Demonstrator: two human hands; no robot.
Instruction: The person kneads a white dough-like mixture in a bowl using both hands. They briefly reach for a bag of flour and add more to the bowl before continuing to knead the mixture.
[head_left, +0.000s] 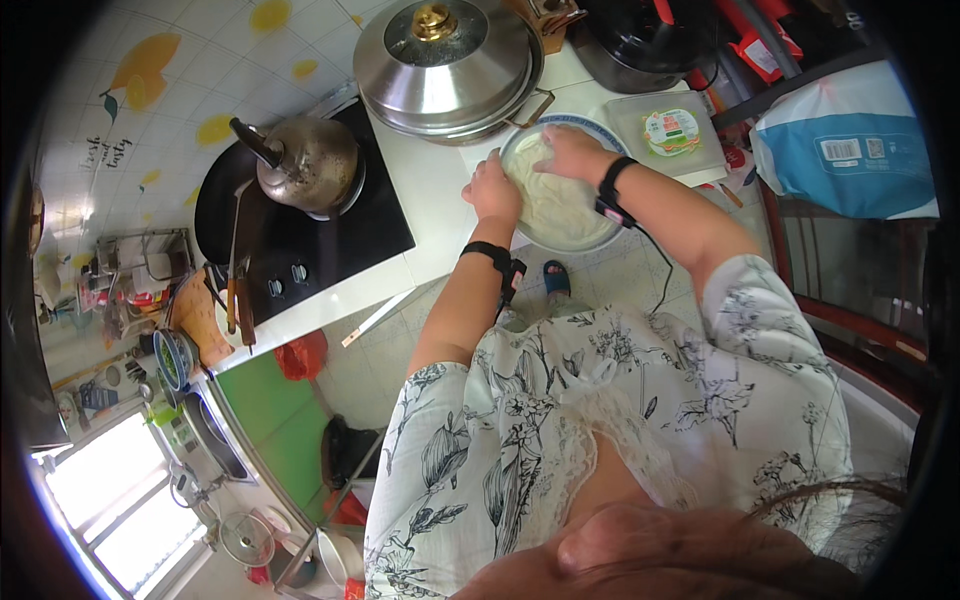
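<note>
A large round bowl (616, 135) with a blue patterned rim stands at the counter's edge. Pale, soft dough (562, 202) fills much of it. My left hand (495, 187) rests on the bowl's left rim; its fingers curl over the edge, and how firmly they hold is hard to see. At the far side of the bowl, my right hand (574, 152) reaches inside with bent, spread fingers touching the dough. Its fingertips are partly hidden. Both wrists wear black straps with small devices.
Beyond the bowl stands a lidded steel steamer (450, 90). A metal kettle (309, 163) sits on the black cooktop (337, 247) at left. To the right are a plastic container (622, 112), a black appliance (637, 45) and a blue and white bag (847, 150).
</note>
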